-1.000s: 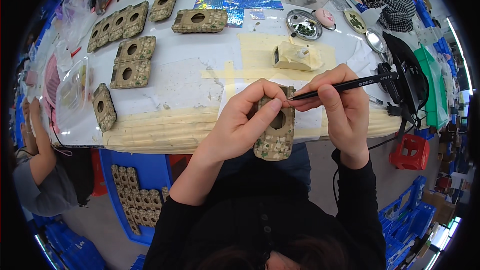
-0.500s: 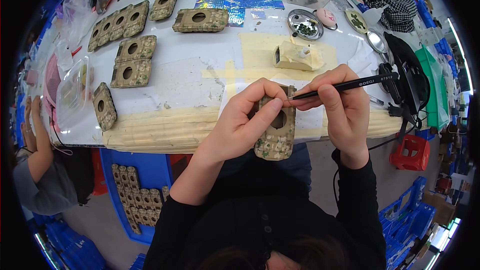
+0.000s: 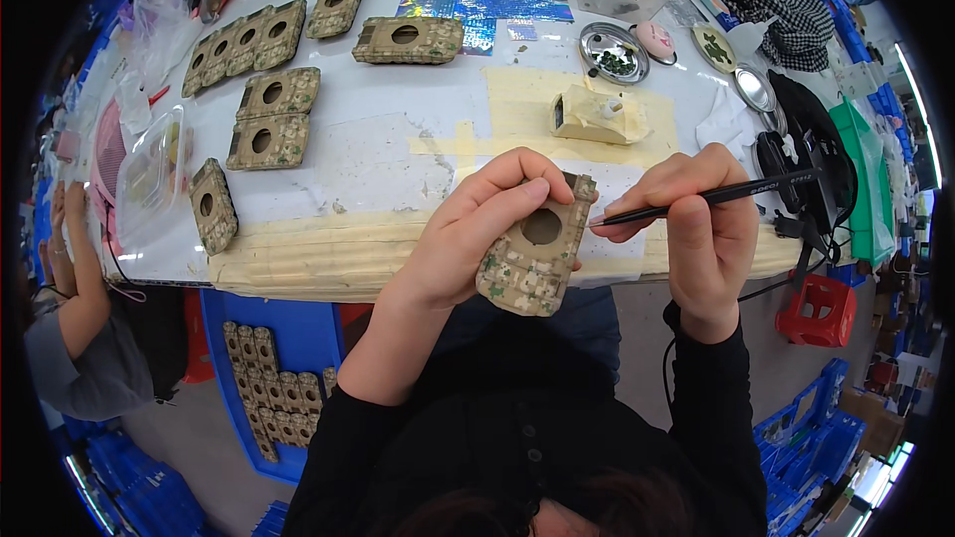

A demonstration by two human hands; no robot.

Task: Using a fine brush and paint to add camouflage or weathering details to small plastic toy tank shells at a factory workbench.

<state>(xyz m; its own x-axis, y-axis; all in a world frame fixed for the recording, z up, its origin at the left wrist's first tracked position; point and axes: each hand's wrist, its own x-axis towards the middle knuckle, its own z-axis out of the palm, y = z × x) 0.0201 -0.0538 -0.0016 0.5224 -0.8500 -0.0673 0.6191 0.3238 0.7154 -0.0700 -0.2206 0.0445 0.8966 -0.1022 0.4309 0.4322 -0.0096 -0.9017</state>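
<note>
My left hand (image 3: pixel 463 229) is closed around a camouflaged model tank hull (image 3: pixel 527 267), holding it tilted over the table's front edge. A round dark opening shows in the hull's top. In my right hand (image 3: pixel 708 239) is a slim black paintbrush (image 3: pixel 736 192), pinched between thumb and fingers. Its fine tip points left and sits just off the hull's right side; whether it touches cannot be made out. Beyond my hands, a block wrapped in cream tape (image 3: pixel 597 117) lies on a taped patch of the table.
More hulls (image 3: pixel 408 40) stand across the table's left half, and several fill a blue tray (image 3: pixel 221 388) below. A round metal dish (image 3: pixel 615 52) holds small dark green bits. A black bag (image 3: pixel 796 129) and a green bin (image 3: pixel 861 179) are at right. Another person's arm (image 3: pixel 85 288) rests far left.
The brush and my right hand have moved right, away from the hull's far end. My left hand has turned the hull, its near end swinging left. The whole view has shifted slightly.
</note>
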